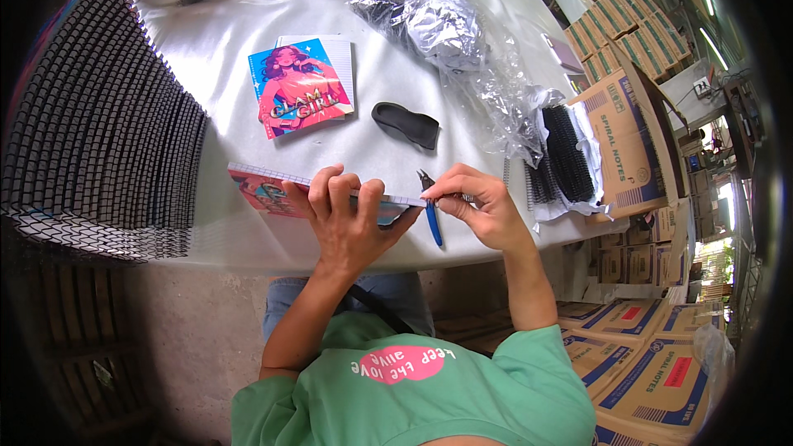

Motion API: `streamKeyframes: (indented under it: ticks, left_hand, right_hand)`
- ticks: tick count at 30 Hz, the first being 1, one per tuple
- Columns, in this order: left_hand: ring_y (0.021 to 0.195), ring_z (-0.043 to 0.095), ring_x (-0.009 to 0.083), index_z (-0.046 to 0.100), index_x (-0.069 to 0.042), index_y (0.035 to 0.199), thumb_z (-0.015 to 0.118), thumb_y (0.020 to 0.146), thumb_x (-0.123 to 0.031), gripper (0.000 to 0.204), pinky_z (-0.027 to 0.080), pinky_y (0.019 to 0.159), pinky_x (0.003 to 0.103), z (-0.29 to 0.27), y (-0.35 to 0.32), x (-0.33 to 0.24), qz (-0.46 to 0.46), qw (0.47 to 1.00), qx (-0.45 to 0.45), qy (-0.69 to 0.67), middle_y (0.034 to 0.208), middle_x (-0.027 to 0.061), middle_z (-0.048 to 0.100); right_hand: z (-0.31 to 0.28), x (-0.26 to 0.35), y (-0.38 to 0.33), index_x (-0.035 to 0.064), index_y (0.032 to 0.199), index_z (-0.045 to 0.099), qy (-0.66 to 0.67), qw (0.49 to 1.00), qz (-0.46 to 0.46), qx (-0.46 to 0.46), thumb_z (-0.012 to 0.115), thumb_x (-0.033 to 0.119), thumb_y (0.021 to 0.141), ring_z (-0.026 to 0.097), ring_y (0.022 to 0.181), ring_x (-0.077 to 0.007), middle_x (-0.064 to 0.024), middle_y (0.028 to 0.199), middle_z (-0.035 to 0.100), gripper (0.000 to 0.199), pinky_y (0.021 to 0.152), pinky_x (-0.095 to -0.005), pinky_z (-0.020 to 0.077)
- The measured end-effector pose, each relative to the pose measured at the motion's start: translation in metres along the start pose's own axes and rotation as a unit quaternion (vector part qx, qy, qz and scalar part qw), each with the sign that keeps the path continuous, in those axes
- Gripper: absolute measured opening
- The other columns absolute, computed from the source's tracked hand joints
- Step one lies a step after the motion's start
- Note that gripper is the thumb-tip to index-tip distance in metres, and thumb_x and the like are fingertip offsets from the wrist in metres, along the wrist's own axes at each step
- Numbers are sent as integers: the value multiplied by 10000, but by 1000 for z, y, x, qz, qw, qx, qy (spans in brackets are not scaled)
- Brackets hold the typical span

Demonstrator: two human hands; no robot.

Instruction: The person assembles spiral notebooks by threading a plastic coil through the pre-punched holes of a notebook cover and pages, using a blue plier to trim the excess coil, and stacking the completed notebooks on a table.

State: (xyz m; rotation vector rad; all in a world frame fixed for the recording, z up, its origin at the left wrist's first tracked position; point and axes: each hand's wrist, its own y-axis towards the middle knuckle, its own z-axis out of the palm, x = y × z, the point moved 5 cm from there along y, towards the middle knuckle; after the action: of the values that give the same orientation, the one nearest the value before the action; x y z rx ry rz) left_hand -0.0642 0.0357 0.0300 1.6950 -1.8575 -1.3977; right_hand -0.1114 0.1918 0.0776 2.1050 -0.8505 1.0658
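Observation:
My left hand (343,215) grips a notebook (264,190) with a colourful cover, held on edge near the front of the white table (248,66). My right hand (479,206) is at the notebook's right end, holding blue-handled pliers (431,215) whose tip touches the binding edge. A second notebook (299,87) with a blue and pink illustrated cover lies flat further back. A black curved pad (405,124) lies to its right.
A tall stack of spiral-bound notebooks (99,132) fills the left side. Crumpled clear plastic (462,41) and a bundle of black spiral coils (566,157) lie at right. Cardboard boxes (628,132) stand on the right and on the floor below.

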Motion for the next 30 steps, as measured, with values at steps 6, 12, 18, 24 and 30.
streamKeyframes:
  ticks: [6, 12, 18, 24, 30]
  left_hand:
    - [1001, 435, 269, 547, -156, 872, 746, 627, -432, 419, 46, 1034, 604, -3, 10, -3, 1, 998, 63, 11, 899, 58, 420]
    - [1054, 410, 254, 562, -164, 885, 755, 631, -431, 416, 69, 1043, 581, -4, 9, 3, 11, 998, 61, 4, 954, 61, 437]
    - [1036, 426, 310, 542, -109, 891, 796, 559, -467, 551, 268, 930, 510, -18, 9, 9, -20, 1000, 17, -10, 906, 71, 453]
    - [1033, 424, 326, 522, -104, 822, 814, 531, -449, 538, 291, 914, 496, -23, 10, 11, -12, 998, 56, -31, 868, 77, 457]
    - [1054, 412, 331, 572, -120, 897, 833, 512, -370, 528, 256, 952, 515, -28, 13, 9, -7, 994, 86, -64, 813, 84, 463]
  right_hand:
    - [11, 5, 0, 36, 1100, 577, -127, 991, 12, 38, 623, 49, 814, 568, 596, -147, -98, 703, 614, 290, 571, -262, 455]
    - [2, 16, 5, 83, 1100, 579, -120, 991, 35, -52, 676, 95, 772, 564, 647, -148, -50, 726, 545, 342, 571, -277, 451]
    - [3, 5, 7, 47, 1003, 630, -68, 994, 48, 77, 567, 53, 858, 525, 553, -109, -37, 650, 542, 159, 508, -258, 414]
    - [1, -43, 45, 134, 1290, 462, 56, 950, 160, 262, 516, 51, 849, 624, 835, -167, -114, 919, 639, 452, 711, -293, 502]
    - [8, -140, 64, 162, 1324, 407, -424, 903, 76, -6, 572, 109, 757, 447, 1162, -320, -132, 1299, 456, 592, 946, -445, 376]
